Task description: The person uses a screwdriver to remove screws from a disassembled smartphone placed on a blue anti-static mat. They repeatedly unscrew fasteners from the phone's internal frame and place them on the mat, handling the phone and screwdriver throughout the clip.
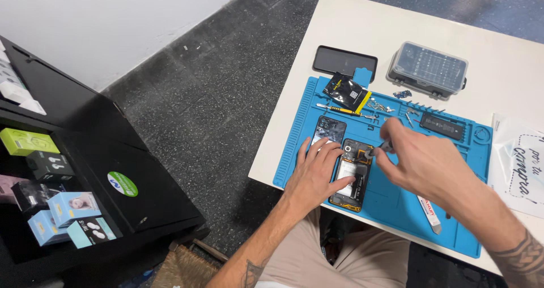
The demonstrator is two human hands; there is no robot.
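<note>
- The opened smartphone [352, 177] lies face down on the blue silicone repair mat [396, 203], near the mat's front-left part, long axis running roughly away from the person.
- Its back cover is off: the inside shows black with an orange-brown edge round the frame, a pale silver-white block in the middle, and small dark parts at the top end.
- The left hand [315, 172] rests flat on the mat, fingers spread and open, thumb and fingertips touching the phone's left edge.
- The right hand [422, 160] is closed round a small screwdriver [385, 147], its tip down at the phone's upper right corner.
- Just beyond the left fingertips lies the removed back cover [328, 130], dark with camera holes.
- Further back on the mat: a yellow-and-black pouch [345, 91], a thin yellow tool [337, 108], loose small screws and bits [381, 108], and a long black battery-like strip [442, 126].
- A white-and-red pry tool [429, 213] lies on the mat, partly hidden under the right forearm.
- On the white table [340, 27], past the mat, sit a dark phone screen [344, 60] and a clear-lidded bit case [428, 68].
- At the left stands a black shelf [113, 169] with small boxed earphones [73, 206].
</note>
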